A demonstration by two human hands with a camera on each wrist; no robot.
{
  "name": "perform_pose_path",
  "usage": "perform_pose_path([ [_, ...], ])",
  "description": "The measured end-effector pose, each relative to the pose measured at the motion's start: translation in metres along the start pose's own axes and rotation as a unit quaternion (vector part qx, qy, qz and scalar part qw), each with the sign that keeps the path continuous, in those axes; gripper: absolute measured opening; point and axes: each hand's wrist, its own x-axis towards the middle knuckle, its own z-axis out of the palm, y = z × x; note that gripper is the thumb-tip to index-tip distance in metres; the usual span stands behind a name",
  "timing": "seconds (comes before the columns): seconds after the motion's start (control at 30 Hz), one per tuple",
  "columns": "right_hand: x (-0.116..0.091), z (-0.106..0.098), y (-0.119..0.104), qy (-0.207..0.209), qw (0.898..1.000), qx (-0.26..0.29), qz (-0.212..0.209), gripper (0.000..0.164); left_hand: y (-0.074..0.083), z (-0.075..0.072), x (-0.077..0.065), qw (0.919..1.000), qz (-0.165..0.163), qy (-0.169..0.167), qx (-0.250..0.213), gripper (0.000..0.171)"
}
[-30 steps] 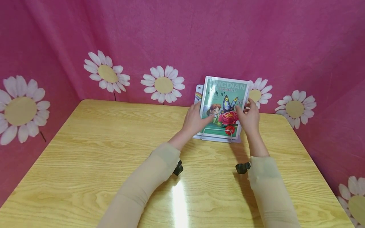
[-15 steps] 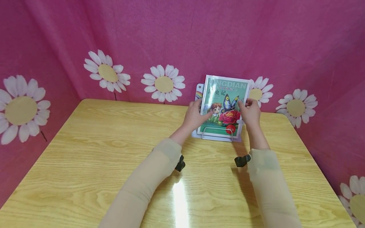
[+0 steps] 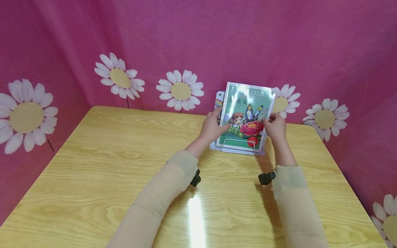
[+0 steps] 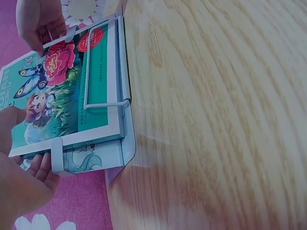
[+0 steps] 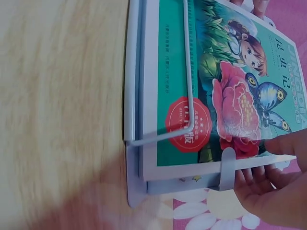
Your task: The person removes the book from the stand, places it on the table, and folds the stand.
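A green-covered children's book [image 3: 240,103] with a butterfly and a red flower stands tilted back on a pale book stand [image 3: 214,146] with a rainbow print. Across the cover's lower part runs a white wire holder [image 4: 108,104]. My left hand [image 3: 211,128] grips the book's left edge, thumb on the cover and fingers behind, beside a side clip [image 4: 57,155]. At the opposite edge my right hand [image 3: 277,130] pinches the book, its thumb on the front. Another side clip [image 5: 227,167] laps over that edge close to the right fingers. The fingertips behind the book are partly hidden.
The stand sits near the back of a wood-grain table [image 3: 124,165]. Close behind it hangs a pink curtain [image 3: 204,44] with large white daisies. Small black wrist cameras [image 3: 266,178] hang at both sleeves.
My right thumb has shifted slightly outward toward the book's right edge, and the right fingers have drawn in. The left hand keeps its hold; the head view has turned a little.
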Motion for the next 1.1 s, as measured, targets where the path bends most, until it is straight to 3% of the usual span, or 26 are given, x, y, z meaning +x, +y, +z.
perform_pose_path([
  [0.17, -0.003, -0.002, 0.006, -0.008, 0.999, -0.017, -0.039, 0.045, -0.001, 0.000, 0.001, 0.9999, 0.001, -0.011, -0.008, 0.071],
  [1.1, 0.005, -0.005, 0.001, 0.052, 0.997, -0.012, -0.053, 0.042, 0.001, -0.006, 0.012, 0.9991, 0.022, -0.030, -0.022, 0.082],
])
